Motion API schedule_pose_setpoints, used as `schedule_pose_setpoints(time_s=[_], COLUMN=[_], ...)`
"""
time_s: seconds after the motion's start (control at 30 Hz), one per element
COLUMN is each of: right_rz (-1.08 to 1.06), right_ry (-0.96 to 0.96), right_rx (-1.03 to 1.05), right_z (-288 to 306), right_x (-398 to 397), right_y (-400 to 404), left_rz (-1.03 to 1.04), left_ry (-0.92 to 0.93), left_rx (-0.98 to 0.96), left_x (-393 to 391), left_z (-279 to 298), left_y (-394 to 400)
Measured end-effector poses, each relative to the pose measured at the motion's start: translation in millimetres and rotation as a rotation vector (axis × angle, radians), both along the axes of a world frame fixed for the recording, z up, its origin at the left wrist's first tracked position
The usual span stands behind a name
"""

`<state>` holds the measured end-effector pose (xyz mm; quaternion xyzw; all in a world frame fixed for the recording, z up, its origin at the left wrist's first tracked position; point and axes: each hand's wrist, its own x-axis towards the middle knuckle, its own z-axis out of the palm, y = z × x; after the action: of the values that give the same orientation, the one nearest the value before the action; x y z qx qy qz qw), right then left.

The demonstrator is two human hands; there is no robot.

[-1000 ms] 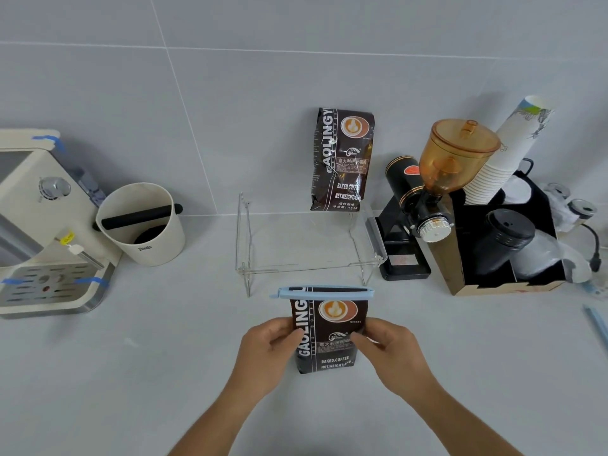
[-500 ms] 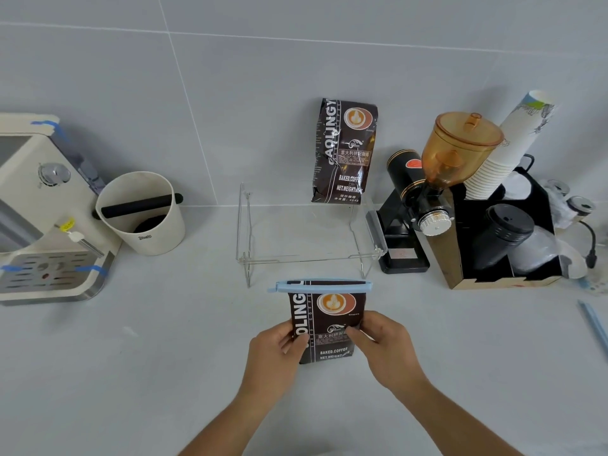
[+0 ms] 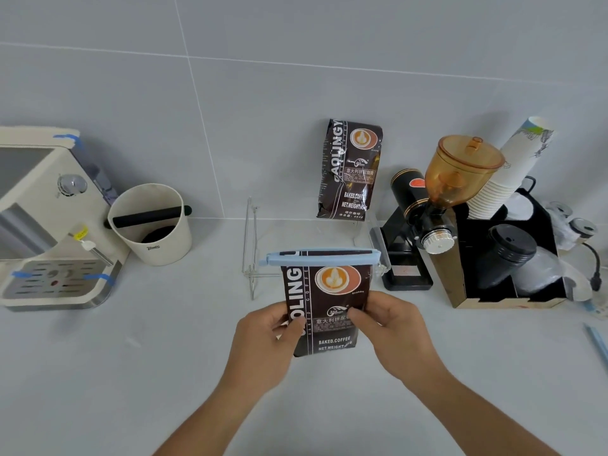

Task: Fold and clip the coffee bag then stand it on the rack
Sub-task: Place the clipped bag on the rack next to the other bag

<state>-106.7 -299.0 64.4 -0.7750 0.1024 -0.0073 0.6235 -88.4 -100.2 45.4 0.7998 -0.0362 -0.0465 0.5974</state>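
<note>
A dark brown coffee bag [image 3: 325,291] with an orange latte logo is held upright above the counter, its folded top closed by a long light-blue clip [image 3: 322,256]. My left hand [image 3: 266,340] grips its left edge and my right hand [image 3: 394,330] grips its right edge, thumbs on the front. Just behind the bag stands a clear acrylic rack [image 3: 253,251]. A second, unclipped coffee bag [image 3: 350,169] stands on the rack's back right, leaning on the wall.
A cream espresso machine [image 3: 49,225] and a white knock box [image 3: 154,225] stand at the left. Right of the rack are a black grinder with amber hopper [image 3: 457,172], a cup organiser [image 3: 506,268] with paper cups and lids, and another blue clip [image 3: 597,343] at the right edge.
Both hands have lifted the clipped bag a little and carried it toward the rack. Its top clip now overlaps the rack's front edge in the view.
</note>
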Motion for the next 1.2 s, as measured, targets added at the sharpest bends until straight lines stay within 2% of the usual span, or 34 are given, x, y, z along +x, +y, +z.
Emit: schedule_pose_setpoints(time_s=[0.33,0.67,0.9,1.2], right_rz=[0.089,0.130,0.130,0.067], right_ry=[-0.217,-0.386,-0.393,-0.237], right_rx=[-0.031,-0.046,0.048,0.115], right_z=[56,100,106,74], right_x=[32,90,142,205], right_y=[0,11,24,35], left_rz=[0.045,0.078,0.105,0.143], left_ry=[-0.182,-0.329,-0.384,-0.236], left_rx=[-0.004,-0.047,-0.041,0.023], left_x=[15,73,126,197], left_z=[63,100,105,68], left_y=[7,17,20,23])
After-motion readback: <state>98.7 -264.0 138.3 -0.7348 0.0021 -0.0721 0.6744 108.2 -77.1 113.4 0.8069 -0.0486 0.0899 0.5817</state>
